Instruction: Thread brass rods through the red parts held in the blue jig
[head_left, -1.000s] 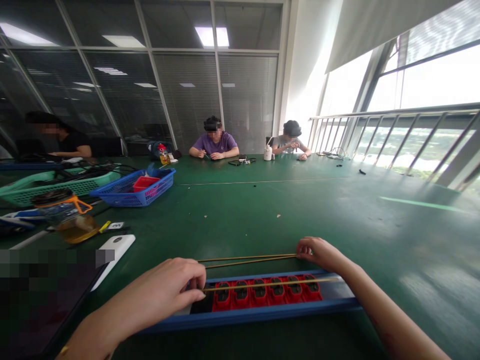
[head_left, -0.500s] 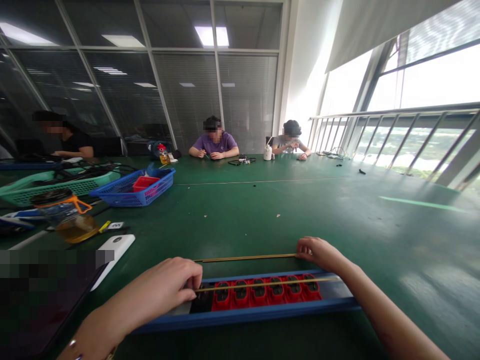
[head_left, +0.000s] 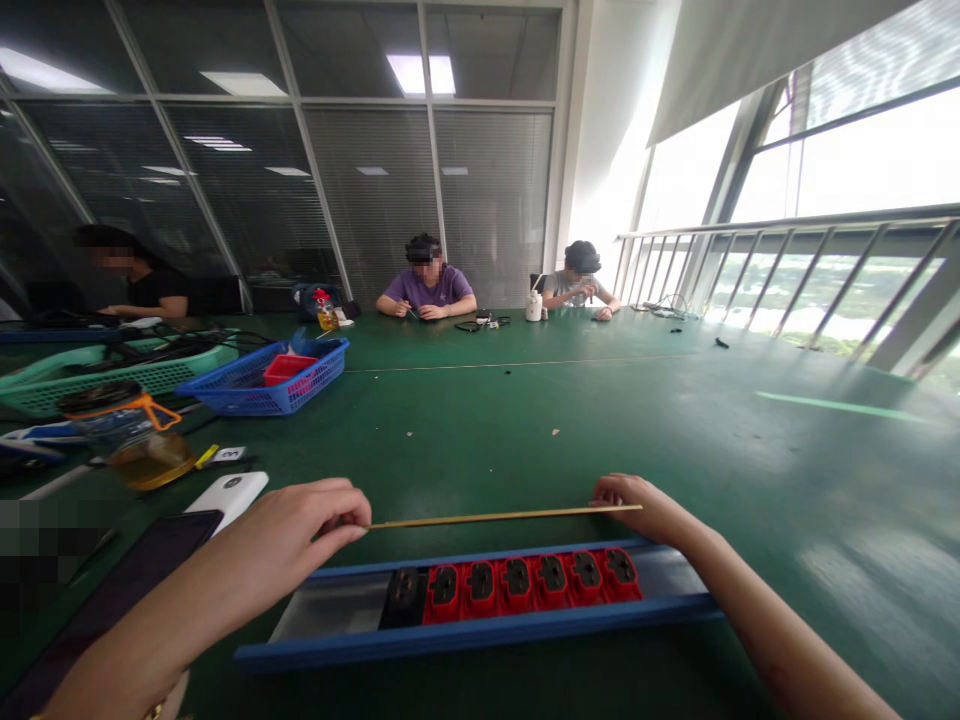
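My left hand [head_left: 330,515] is closed, pinching the left end of a thin brass-coloured strip [head_left: 495,517]. The strip runs level above the table and crosses in front of my right hand [head_left: 626,495]. Curled fingers of that right hand are at the strip's right part, where they also met the far strips earlier; the fingertips are partly hidden. Nearer to me lies a long blue metal channel [head_left: 300,655], the open housing of a power strip. In it sits a row of red socket modules [head_left: 517,605] with black inserts, and one black module [head_left: 405,597] at their left end.
A phone [head_left: 142,590] and a white device [head_left: 229,500] lie on the left. Behind them stand a jar of amber liquid [head_left: 150,450], a blue basket [head_left: 277,390] and a green basket [head_left: 172,365]. Two people [head_left: 427,285] sit across the green table [head_left: 465,440], another far left.
My left hand has moved away from me and left, carrying its strip from above the red modules to beside the far strips. My right hand has barely moved.
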